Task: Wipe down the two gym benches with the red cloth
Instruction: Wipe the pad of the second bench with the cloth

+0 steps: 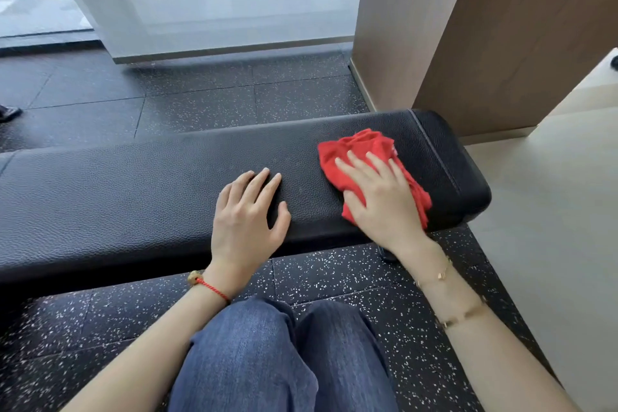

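Note:
A long black padded gym bench (133,197) runs across the view from the left edge to the right. The crumpled red cloth (363,147) lies on the bench's right end. My right hand (381,197) presses flat on the cloth with fingers spread, covering most of it. My left hand (245,221) rests flat on the bare pad near the bench's middle, fingers apart and holding nothing. Only one bench is in view.
Black speckled rubber floor (334,278) lies in front of and behind the bench. My knees in blue jeans (284,354) are just before it. A brown wall column (485,43) stands behind the right end, pale flooring (551,227) to the right, a frosted glass panel (217,10) behind.

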Tool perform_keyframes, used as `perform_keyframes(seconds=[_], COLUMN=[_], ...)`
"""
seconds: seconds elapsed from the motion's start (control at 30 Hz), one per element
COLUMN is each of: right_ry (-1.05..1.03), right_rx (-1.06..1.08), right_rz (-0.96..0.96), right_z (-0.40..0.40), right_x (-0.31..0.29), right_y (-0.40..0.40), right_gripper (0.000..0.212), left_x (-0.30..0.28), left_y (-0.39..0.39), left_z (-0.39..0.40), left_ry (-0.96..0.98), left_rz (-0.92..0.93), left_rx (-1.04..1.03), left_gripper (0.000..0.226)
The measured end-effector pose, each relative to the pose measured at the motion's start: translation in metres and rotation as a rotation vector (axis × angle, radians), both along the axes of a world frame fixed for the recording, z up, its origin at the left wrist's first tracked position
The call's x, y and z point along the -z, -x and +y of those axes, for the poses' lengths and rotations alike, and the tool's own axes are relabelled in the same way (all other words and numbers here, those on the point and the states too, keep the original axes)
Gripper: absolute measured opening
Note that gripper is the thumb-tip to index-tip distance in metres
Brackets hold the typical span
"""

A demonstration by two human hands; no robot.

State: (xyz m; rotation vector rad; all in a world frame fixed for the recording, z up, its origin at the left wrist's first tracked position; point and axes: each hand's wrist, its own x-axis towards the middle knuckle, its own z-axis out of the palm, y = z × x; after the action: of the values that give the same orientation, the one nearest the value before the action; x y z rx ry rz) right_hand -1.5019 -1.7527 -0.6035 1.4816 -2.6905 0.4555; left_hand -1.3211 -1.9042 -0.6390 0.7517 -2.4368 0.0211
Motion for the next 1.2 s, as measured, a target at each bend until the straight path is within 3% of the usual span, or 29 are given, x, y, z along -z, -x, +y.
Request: perform_keyframes(seconds=[0.13,0.4,0.67,0.83,1.0,1.2], right_ry=[0.036,0.010,0.000,0.028,-0.030,-0.083], right_rx=[-0.003,0.349,-0.029,0.036,0.201,-0.044], right_rz=[0.018,-0.010,-0.004,-0.002,-0.032,-0.038], right_z=[0.035,-0.002,-0.007,0.014,-0.020,-0.076], right_x=[0.003,-0.005,0.000,-0.001,-0.004,-0.009], right_y=[0.006,0.078,0.007,0.049,0.081,0.012], right_gripper=[0.054,0.049,0.055,0.049,0.050,0.053], left_x=[0.000,0.000,-0.001,-0.006,-0.007,0.002], left_y=[0.000,0.001,0.001,-0.006,-0.025,-0.045], left_z=[0.000,0.001,0.000,-0.001,-0.016,-0.027], left_ry=[-0.002,0.025,-0.017,-0.029,-0.016,0.014], left_rz=[0.026,0.014,0.026,0.011,-0.016,0.034], left_rx=[-0.014,-0.022,-0.043,-0.061,-0.125,-0.128], left_gripper=[0.044,0.045,0.045,0.044,0.044,0.041])
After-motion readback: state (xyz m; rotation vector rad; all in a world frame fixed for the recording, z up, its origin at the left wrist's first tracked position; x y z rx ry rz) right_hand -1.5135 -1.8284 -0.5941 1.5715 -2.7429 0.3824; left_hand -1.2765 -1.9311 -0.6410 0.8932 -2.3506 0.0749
